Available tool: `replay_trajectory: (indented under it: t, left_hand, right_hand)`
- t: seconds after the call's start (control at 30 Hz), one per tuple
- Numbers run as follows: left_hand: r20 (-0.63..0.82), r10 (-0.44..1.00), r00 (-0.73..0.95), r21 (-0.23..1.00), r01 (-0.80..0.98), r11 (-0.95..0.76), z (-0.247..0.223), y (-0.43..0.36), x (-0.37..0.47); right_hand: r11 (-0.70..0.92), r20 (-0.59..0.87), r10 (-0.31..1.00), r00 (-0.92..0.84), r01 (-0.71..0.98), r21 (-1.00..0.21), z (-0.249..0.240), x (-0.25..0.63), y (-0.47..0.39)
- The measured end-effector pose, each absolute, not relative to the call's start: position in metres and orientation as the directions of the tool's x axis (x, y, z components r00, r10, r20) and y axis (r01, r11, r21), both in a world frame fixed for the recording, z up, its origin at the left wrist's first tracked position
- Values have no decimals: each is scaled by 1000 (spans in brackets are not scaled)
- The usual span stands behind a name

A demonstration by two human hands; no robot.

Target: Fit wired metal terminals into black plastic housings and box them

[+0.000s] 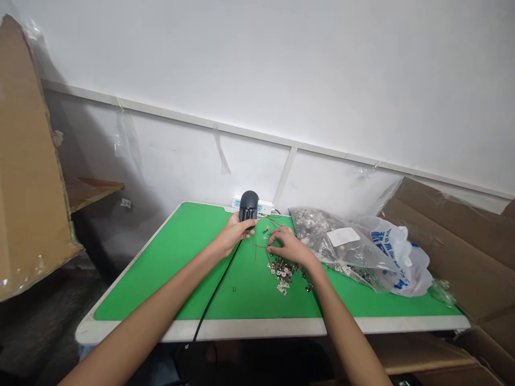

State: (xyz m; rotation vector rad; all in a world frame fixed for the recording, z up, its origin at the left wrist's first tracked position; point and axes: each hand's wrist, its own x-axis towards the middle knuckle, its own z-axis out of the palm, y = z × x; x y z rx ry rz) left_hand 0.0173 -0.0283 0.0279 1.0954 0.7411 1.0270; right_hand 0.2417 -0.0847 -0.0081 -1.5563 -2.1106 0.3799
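Observation:
My left hand is wrapped round a black rounded device, held upright above the far part of the green mat. A black cable runs from below the device over the table's front edge. To its right, my right hand has its fingertips pinched together beside thin reddish wires; what lies between them is too small to make out. Just in front of that hand is a pile of small metal and white parts. A white power strip stands behind the device.
A clear plastic bag of small parts and a white bag with blue print lie at the right. Cardboard stands beyond them, with another cardboard piece at the left. The white wall rises behind the table.

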Motion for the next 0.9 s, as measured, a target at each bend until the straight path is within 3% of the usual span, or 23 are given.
replay_trajectory:
  t: [0.2, 0.5, 0.67, 0.9]
  left_hand:
    - [70, 961, 267, 978, -210, -12, 25, -28, 19]
    - [17, 939, 344, 964, -256, 76, 23, -23, 18]
    - [15, 927, 375, 959, -268, 94, 21, -19, 15]
    - [37, 926, 376, 952, -294, 81, 20, -21, 22]
  right_hand:
    - [282, 183, 959, -217, 800, -529, -8, 232, -85]
    - [412, 326, 904, -276, 763, -498, -3, 234, -89]
    - [276, 228, 960, -160, 668, -691, 9, 243, -96]
    - [207, 211, 977, -13, 269, -941, 14, 244, -95]
